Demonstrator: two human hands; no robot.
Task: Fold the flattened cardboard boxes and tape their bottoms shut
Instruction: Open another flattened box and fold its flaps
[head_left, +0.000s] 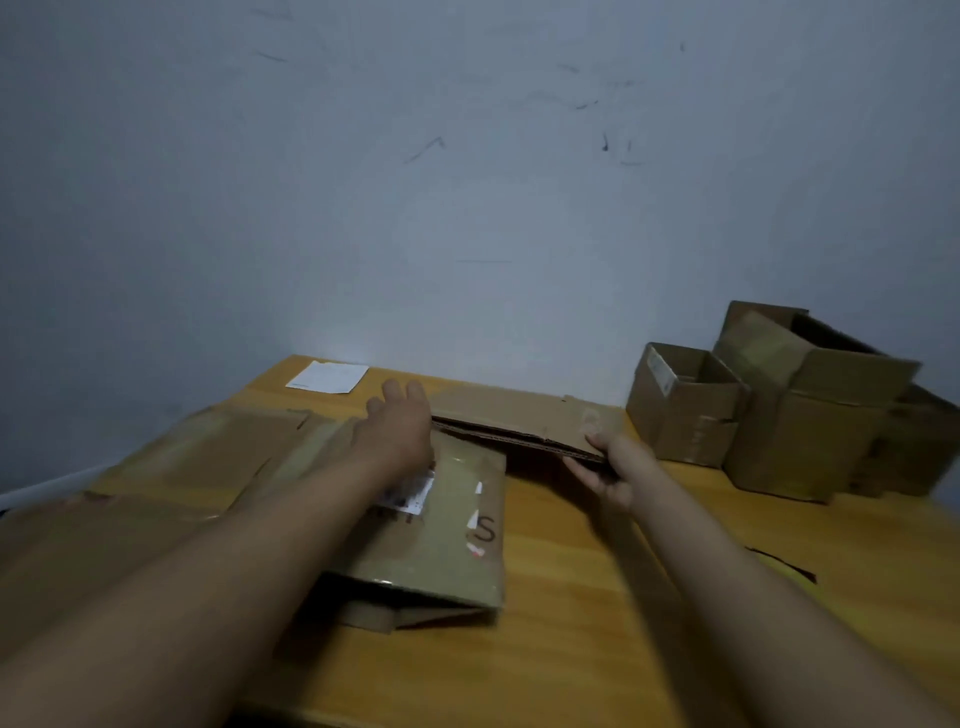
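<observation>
A flattened cardboard box (524, 421) lies slightly raised at the far middle of the wooden table (597, 597). My right hand (615, 467) grips its near right edge, thumb on top and fingers underneath. My left hand (397, 421) reaches over the box's left end with fingers stretched out; its fingertips are blurred. Below my left forearm lies another flattened box (452, 540) with a white label and an "S" marking. More flattened cardboard (192, 462) is spread over the left part of the table.
Two folded, open boxes stand at the far right: a small one (685, 410) and a bigger one (810, 410) behind it. A white paper (327, 378) lies at the table's far left corner. A black mark (779, 564) sits on the right. The wall rises directly behind the table.
</observation>
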